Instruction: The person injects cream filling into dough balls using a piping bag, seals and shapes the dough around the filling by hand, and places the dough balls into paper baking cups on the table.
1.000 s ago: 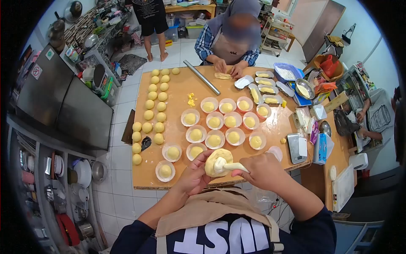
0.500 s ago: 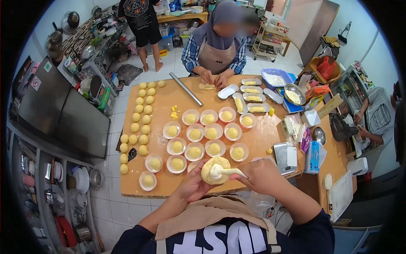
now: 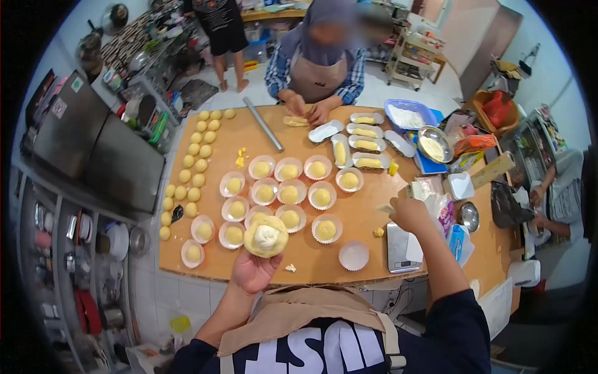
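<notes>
A flattened round of dough point(image 3: 272, 250) rests on the fingers of my left hand point(image 3: 256, 272), close to the table's front edge. White cream point(image 3: 266, 235) is heaped at its centre. My right hand point(image 3: 411, 215) is closed round a pale, flat-bladed spreader point(image 3: 385, 208), its blade pointing left; the handle is hidden in the fist. That hand is above the right part of the table, beside a kitchen scale point(image 3: 403, 249). Dough balls in white paper cups point(image 3: 289, 194) stand in rows beyond my left hand, and one paper cup point(image 3: 354, 255) near the front has no dough in it.
Bare dough balls point(image 3: 188, 161) line the table's left side. Across the table a person point(image 3: 317, 68) shapes a dough piece point(image 3: 295, 121) beside a metal rolling pin point(image 3: 263, 124) and foil trays point(image 3: 367, 145). A blue basin point(image 3: 408, 115) and metal bowl point(image 3: 435, 144) stand right.
My left hand has moved left with the dough round. My right hand has drawn the spreader away from the cream, up and to the right. The view has shifted slightly.
</notes>
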`<state>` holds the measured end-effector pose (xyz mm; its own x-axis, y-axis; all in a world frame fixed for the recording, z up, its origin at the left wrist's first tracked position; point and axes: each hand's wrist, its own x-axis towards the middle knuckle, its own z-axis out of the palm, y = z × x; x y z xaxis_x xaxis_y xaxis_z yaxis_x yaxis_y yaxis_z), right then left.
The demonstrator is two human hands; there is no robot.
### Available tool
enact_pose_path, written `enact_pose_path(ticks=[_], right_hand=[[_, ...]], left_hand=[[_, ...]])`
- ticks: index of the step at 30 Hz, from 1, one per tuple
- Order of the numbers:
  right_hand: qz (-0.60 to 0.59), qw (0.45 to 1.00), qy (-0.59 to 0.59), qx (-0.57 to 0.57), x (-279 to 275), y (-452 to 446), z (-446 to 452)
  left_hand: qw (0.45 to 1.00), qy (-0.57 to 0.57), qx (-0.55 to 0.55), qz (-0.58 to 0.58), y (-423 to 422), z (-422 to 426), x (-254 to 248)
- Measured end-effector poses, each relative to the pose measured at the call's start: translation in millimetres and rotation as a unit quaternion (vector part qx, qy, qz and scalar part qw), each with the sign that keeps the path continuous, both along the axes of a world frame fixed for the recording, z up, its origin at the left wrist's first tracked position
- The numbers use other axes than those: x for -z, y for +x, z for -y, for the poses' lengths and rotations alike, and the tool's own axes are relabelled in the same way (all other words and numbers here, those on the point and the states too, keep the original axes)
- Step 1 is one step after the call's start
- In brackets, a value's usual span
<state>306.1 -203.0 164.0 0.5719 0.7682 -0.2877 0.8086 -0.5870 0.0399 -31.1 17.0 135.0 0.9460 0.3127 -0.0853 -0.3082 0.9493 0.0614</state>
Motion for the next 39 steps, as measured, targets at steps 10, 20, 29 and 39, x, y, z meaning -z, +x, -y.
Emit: enact_pose_path(ticks=[10,20,29,39], right_hand=[[-0.264,0.942,0.086,-0.188,116,-115,-75],[-0.215,0.87,0.095,-0.433,188,-211,-99],[-0.318,0.882,0.185,-0.294,164,-192,-88],[-0.293,0.813,0.445,0.235,167,38,-14]], left_hand=[[0.986,-0.009,-0.166,-0.026,-60,-7,-1],[0.985,0.017,-0.171,-0.037,-68,-4,0],[0.986,-0.011,-0.165,-0.038,-60,2,-1],[0.987,-0.013,-0.151,-0.055,-43,12,6]])
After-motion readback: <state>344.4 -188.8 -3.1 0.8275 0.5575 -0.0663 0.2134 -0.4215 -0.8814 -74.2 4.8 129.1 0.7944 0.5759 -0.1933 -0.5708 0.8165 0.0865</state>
